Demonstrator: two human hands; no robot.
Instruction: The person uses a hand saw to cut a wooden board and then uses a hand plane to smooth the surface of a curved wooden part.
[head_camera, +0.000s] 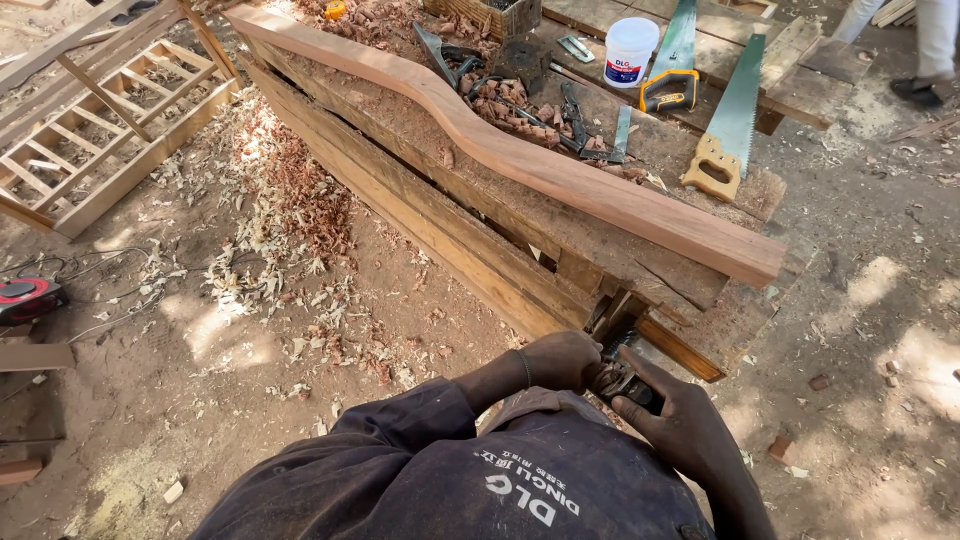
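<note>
My left hand (558, 360) is closed in a fist on one end of a small dark metal tool (618, 380), held close to my chest at the near end of the workbench (700, 330). My right hand (682, 420) grips the tool's other side, fingers wrapped over it. What kind of tool it is stays mostly hidden by both hands. A long reddish wooden board (560, 170) with a wavy curved edge lies on its side along the bench, running away from me to the upper left.
Two handsaws (735, 110) (675, 60), a white plastic tub (630, 50) and dark metal tools lie on the bench's far side. A slatted wooden frame (100, 120) stands at left. Wood shavings (290, 210) cover the dirt. Another person's legs (925, 50) stand at top right.
</note>
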